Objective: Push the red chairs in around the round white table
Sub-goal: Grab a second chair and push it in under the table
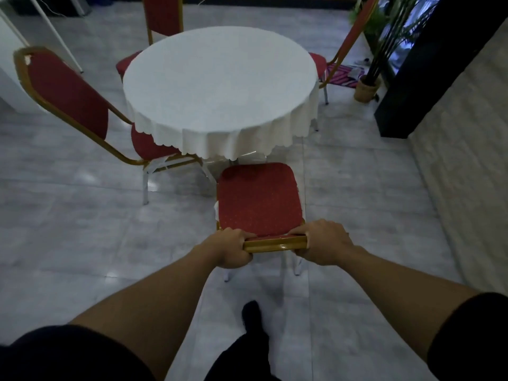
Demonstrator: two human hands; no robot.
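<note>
Left hand [229,250] and right hand [323,243] curl tight around the gold top rail [275,243] of the nearest red banquet chair [259,198], its seat just short of the draped round counter [220,86]. The rigid metal frame looks light enough to slide across smooth tile floor [82,215]. Open floor flanks it; three more chairs ring the counter, the left chair [66,92] angled close.

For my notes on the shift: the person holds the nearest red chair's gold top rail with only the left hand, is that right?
Not quite: the head view shows both hands closed on the gold top rail, the left hand at one end and the right hand at the other.
</note>
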